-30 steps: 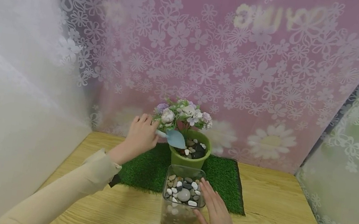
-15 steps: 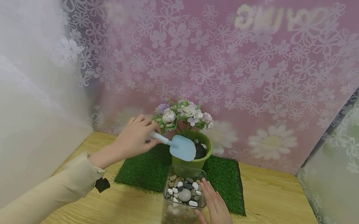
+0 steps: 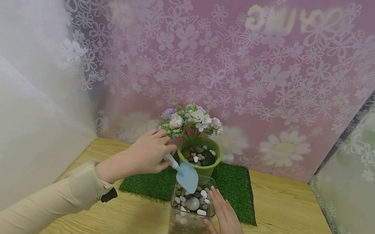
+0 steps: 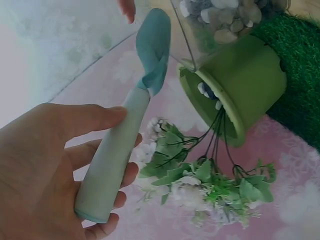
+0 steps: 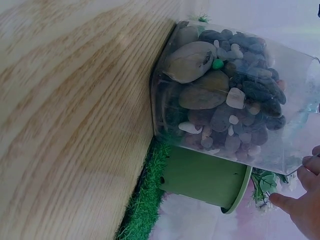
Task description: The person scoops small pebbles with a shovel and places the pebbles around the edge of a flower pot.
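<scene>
My left hand point(image 3: 150, 152) grips the white handle of a small light-blue hand trowel point(image 3: 187, 177). In the head view the blade tilts down over the back of a clear square container point(image 3: 189, 226) of mixed pebbles point(image 3: 192, 203). The left wrist view shows thumb and fingers curled round the trowel's handle point(image 4: 113, 155), with no stones visible on the blade. My right hand point(image 3: 229, 228) has its fingers straight, resting along the container's right rim. Just behind stands a green flowerpot point(image 3: 197, 170) with white and purple flowers point(image 3: 192, 121) and pebbles inside.
The pot stands on a dark green artificial-grass mat point(image 3: 233, 196) on a wooden table point(image 3: 287, 229). A pink floral curtain point(image 3: 197, 53) closes off the back, and pale sheets point(image 3: 21, 108) hang at both sides.
The trowel has come from over the flowerpot, turning on the way, forward and down to the pebble container. The right hand has stayed at the container's rim.
</scene>
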The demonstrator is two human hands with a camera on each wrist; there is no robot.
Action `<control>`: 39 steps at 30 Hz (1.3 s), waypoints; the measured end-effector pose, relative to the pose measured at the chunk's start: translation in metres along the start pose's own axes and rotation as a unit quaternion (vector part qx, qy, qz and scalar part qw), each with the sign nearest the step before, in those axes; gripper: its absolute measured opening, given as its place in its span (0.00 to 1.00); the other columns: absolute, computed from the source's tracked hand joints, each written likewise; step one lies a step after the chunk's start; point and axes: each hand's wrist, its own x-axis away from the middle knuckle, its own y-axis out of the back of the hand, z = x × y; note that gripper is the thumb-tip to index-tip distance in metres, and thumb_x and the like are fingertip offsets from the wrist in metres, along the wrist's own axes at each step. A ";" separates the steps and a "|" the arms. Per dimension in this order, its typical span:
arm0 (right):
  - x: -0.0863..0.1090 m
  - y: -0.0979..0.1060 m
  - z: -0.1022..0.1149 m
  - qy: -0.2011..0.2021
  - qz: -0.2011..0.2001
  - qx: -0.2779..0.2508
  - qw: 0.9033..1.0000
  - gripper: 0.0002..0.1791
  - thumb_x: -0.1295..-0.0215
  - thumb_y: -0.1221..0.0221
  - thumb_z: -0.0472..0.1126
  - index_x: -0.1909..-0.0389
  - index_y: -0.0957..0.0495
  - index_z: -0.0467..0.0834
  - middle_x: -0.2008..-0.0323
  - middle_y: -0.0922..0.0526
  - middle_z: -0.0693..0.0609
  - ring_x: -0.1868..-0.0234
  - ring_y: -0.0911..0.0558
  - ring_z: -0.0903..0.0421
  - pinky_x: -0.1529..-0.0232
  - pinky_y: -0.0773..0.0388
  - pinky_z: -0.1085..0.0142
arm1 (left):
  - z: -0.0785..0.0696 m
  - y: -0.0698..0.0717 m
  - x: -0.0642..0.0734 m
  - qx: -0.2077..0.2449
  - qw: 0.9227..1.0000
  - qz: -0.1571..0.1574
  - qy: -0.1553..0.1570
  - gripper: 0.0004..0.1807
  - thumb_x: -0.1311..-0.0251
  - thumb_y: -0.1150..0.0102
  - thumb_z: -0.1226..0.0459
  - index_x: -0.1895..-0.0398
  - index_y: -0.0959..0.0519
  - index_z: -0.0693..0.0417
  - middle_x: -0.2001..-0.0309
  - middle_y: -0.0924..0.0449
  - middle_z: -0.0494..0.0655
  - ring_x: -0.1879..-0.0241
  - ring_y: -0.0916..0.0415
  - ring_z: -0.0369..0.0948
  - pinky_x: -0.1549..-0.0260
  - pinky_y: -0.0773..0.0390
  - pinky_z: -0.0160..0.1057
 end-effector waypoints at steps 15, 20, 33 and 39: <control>0.000 -0.002 -0.003 0.003 0.003 0.000 1.000 0.46 0.32 0.35 0.45 0.20 0.48 0.44 0.22 0.42 0.46 0.24 0.38 0.44 0.25 0.64 0.73 | -0.027 0.030 -0.021 -0.003 0.987 0.158 0.005 0.10 0.37 0.33 0.47 0.65 0.12 0.40 0.76 0.20 0.38 0.63 0.24 0.42 0.58 0.27 0.42; 0.000 -0.001 -0.003 -0.001 0.004 0.001 1.000 0.46 0.33 0.34 0.45 0.20 0.48 0.44 0.22 0.42 0.47 0.23 0.40 0.47 0.25 0.64 0.73 | -0.033 0.022 -0.021 -0.041 0.990 0.136 0.003 0.12 0.37 0.34 0.45 0.69 0.12 0.40 0.79 0.21 0.38 0.66 0.26 0.41 0.62 0.30 0.39; 0.000 0.000 0.000 -0.011 0.010 0.011 1.000 0.44 0.32 0.35 0.47 0.21 0.45 0.42 0.22 0.42 0.48 0.23 0.40 0.50 0.33 0.34 0.46 | -0.045 0.011 -0.019 -0.095 0.990 0.106 -0.021 0.14 0.36 0.36 0.43 0.58 0.12 0.37 0.70 0.15 0.37 0.62 0.28 0.42 0.59 0.35 0.39; -0.001 0.001 0.002 -0.020 0.012 0.003 1.000 0.46 0.33 0.33 0.45 0.20 0.46 0.43 0.22 0.42 0.48 0.23 0.40 0.50 0.31 0.35 0.49 | -0.046 -0.012 -0.011 -0.095 0.994 0.045 -0.045 0.15 0.35 0.37 0.43 0.53 0.14 0.37 0.62 0.14 0.39 0.62 0.31 0.41 0.63 0.44 0.40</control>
